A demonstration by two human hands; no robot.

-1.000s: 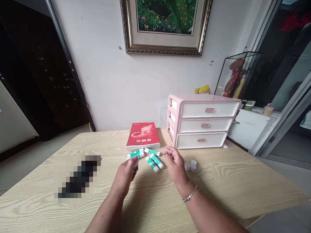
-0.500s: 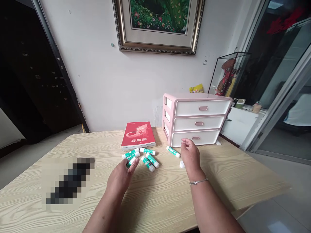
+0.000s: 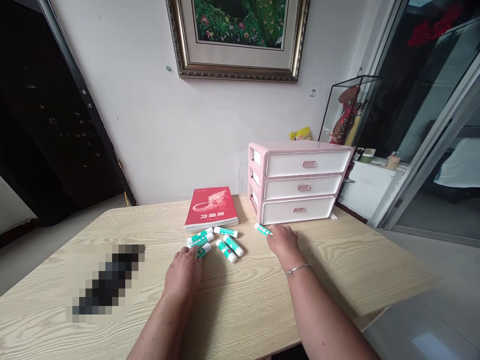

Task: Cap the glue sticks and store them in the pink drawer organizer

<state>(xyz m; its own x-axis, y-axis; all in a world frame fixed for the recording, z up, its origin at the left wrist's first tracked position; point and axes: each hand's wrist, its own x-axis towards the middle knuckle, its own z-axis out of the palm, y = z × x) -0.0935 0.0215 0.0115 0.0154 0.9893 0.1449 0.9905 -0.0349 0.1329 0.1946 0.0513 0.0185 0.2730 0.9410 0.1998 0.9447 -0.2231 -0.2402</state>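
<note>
My left hand lies low on the table, its fingers closed at the near end of a green and white glue stick. Just beyond it are two more glue sticks side by side. A similar stick lies crosswise by the book, and a pair rests between my hands. My right hand, with a bracelet on the wrist, has its fingers curled down on the right end of another glue stick. That end and the fingertips are partly hidden.
A thick red book lies behind the sticks. The pink and white three-drawer box stands at the back right, its drawers closed. A blurred dark patch covers part of the table at left. A wall stands behind.
My right hand has lowered from in front of the bottom drawer onto the glue stick. The white piece beside it is now hidden. My left thumb has drawn in from its outstretched position.
</note>
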